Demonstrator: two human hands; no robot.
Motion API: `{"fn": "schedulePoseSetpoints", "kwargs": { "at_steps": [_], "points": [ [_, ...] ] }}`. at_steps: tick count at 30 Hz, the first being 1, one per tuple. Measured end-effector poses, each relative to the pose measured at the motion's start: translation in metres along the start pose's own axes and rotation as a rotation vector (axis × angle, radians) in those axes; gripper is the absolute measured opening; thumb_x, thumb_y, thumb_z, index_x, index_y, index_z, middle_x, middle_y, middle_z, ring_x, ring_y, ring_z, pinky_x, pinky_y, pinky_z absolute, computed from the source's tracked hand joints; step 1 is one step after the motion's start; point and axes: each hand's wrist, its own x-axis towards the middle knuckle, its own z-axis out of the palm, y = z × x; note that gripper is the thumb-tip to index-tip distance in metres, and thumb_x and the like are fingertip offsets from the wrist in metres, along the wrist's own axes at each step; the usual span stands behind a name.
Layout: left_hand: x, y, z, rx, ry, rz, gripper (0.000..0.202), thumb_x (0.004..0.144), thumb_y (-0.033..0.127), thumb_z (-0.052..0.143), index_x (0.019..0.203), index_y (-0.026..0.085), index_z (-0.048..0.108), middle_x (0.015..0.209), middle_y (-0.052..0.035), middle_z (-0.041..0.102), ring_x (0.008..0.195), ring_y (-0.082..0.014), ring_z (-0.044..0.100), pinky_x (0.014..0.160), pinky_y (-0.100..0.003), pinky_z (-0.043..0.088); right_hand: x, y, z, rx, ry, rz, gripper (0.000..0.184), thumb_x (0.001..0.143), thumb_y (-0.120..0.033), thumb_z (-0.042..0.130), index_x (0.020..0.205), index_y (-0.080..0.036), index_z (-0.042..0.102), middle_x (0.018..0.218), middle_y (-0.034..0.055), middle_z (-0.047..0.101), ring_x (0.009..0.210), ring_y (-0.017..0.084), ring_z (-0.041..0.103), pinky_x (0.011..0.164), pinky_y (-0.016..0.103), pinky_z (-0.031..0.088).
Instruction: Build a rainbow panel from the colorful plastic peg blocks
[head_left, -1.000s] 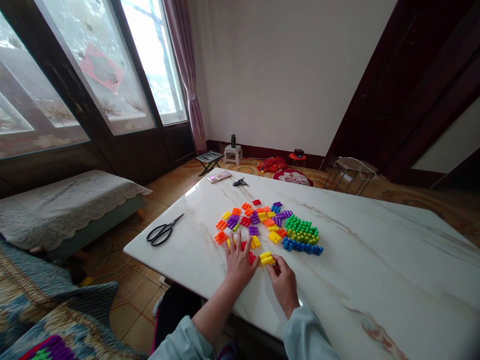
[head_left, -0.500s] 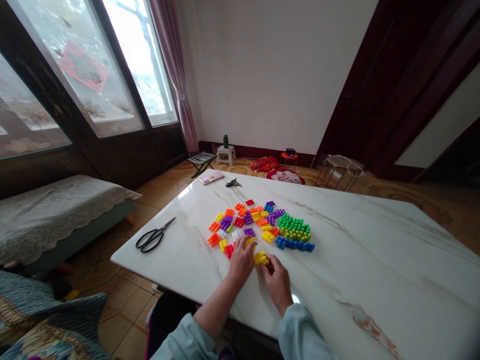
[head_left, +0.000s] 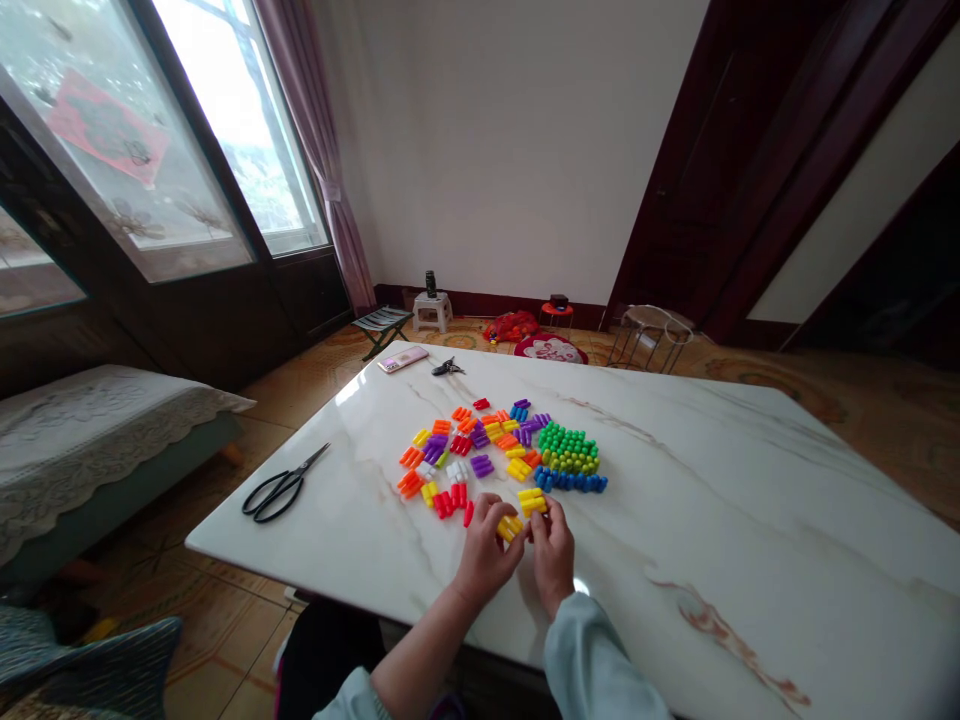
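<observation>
The worktop, a glossy white marble-patterned table [head_left: 675, 500], sits further left in view than a second ago, the wearer's head having turned somewhat.

On it lies a loose scatter of small capsule-shaped plastic pieces [head_left: 460, 445] in red, orange, purple, white and yellow. With the left hand drawn back, the white and red ones at its near side are uncovered. Beside it on the right, the compact block of green, olive and blue beaded plastic pieces [head_left: 568, 455] looks unaltered.

The left hand [head_left: 487, 550], which was spread flat over the pieces, has curled and come close beside the right hand [head_left: 553, 555]. Its grip is now closed around a golden-yellow ribbed plastic cluster [head_left: 509, 527]. The right grip is a narrow pinch of thumb and fingers on a bright yellow ribbed plastic cluster [head_left: 532, 501].

The two yellow clusters are near each other by the worktop's near edge; whether either touches the surface cannot be told. The change suggests both hands are now occupied with yellow, rather than only the right.
</observation>
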Motion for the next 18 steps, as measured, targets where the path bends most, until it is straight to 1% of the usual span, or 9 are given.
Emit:
{"fn": "schedulePoseSetpoints", "kwargs": {
  "at_steps": [2,5,7,9,11,13,15,16,18],
  "points": [
    [0.004,-0.002,0.006,-0.034,0.02,-0.051,0.016,0.075,0.019,0.061,0.091,0.019,0.057,0.096,-0.005,0.052,0.08,-0.0153,0.057,0.06,-0.024,0.05,0.001,0.002,-0.001,0.05,0.022,0.036,0.042,0.085,-0.045,0.046,0.116,-0.016,0.051,0.08,0.0052,0.066,0.06,0.017,0.059,0.058,0.029,0.051],
    [0.01,-0.009,0.013,-0.12,0.057,-0.13,0.025,0.071,0.015,0.062,0.095,0.019,0.055,0.096,-0.0041,0.055,0.085,-0.0167,0.057,0.066,-0.025,0.051,0.0,0.003,-0.002,0.09,0.069,0.017,0.042,0.086,-0.046,0.045,0.116,-0.017,0.05,0.076,0.0034,0.063,0.06,0.016,0.057,0.056,0.028,0.051],
    [0.012,-0.014,0.015,-0.209,0.073,-0.17,0.026,0.073,0.017,0.061,0.099,0.019,0.054,0.1,-0.0048,0.056,0.087,-0.0165,0.058,0.068,-0.026,0.051,0.0,0.003,-0.003,0.093,0.125,0.009,0.043,0.087,-0.046,0.042,0.117,-0.016,0.049,0.068,0.0,0.058,0.056,0.015,0.054,0.055,0.026,0.049],
    [0.012,-0.018,0.016,-0.297,0.102,-0.209,0.027,0.077,0.022,0.06,0.102,0.019,0.052,0.103,-0.0059,0.056,0.086,-0.0158,0.058,0.07,-0.026,0.051,0.0,0.002,-0.003,0.097,0.191,0.017,0.045,0.089,-0.045,0.04,0.123,-0.016,0.046,0.066,-0.0016,0.056,0.053,0.013,0.053,0.054,0.025,0.048],
    [0.01,-0.022,0.015,-0.366,0.108,-0.239,0.031,0.078,0.025,0.061,0.106,0.019,0.05,0.104,-0.0063,0.057,0.084,-0.0151,0.059,0.07,-0.026,0.052,0.0,0.002,-0.002,0.088,0.203,0.012,0.046,0.088,-0.044,0.042,0.123,-0.016,0.047,0.075,0.0017,0.061,0.059,0.014,0.057,0.058,0.026,0.049],
    [0.009,-0.025,0.015,-0.39,0.044,-0.238,0.034,0.078,0.025,0.062,0.109,0.019,0.05,0.102,-0.006,0.059,0.082,-0.0152,0.06,0.071,-0.027,0.052,0.0,0.003,-0.001,0.047,0.127,-0.033,0.043,0.085,-0.044,0.045,0.117,-0.017,0.052,0.09,0.0077,0.066,0.075,0.018,0.063,0.067,0.03,0.052],
    [0.008,-0.026,0.016,-0.379,-0.034,-0.215,0.035,0.076,0.021,0.062,0.11,0.019,0.051,0.101,-0.0058,0.061,0.085,-0.0165,0.06,0.075,-0.029,0.052,0.001,0.004,0.0,-0.004,0.038,-0.079,0.039,0.084,-0.042,0.047,0.112,-0.017,0.056,0.105,0.0118,0.066,0.093,0.022,0.063,0.079,0.034,0.051],
    [0.008,-0.026,0.016,-0.365,-0.052,-0.206,0.035,0.076,0.019,0.061,0.109,0.019,0.051,0.101,-0.0058,0.061,0.087,-0.017,0.061,0.077,-0.03,0.052,0.002,0.004,0.0,-0.022,0.015,-0.091,0.038,0.084,-0.042,0.047,0.111,-0.017,0.056,0.109,0.0125,0.065,0.098,0.023,0.062,0.084,0.035,0.05],
    [0.009,-0.024,0.016,-0.336,-0.043,-0.199,0.032,0.076,0.017,0.059,0.108,0.018,0.053,0.1,-0.0057,0.062,0.088,-0.0176,0.061,0.079,-0.032,0.051,0.002,0.006,0.001,-0.033,0.016,-0.089,0.038,0.084,-0.041,0.046,0.112,-0.017,0.055,0.11,0.0126,0.065,0.098,0.023,0.063,0.085,0.036,0.05]
  ]
}}
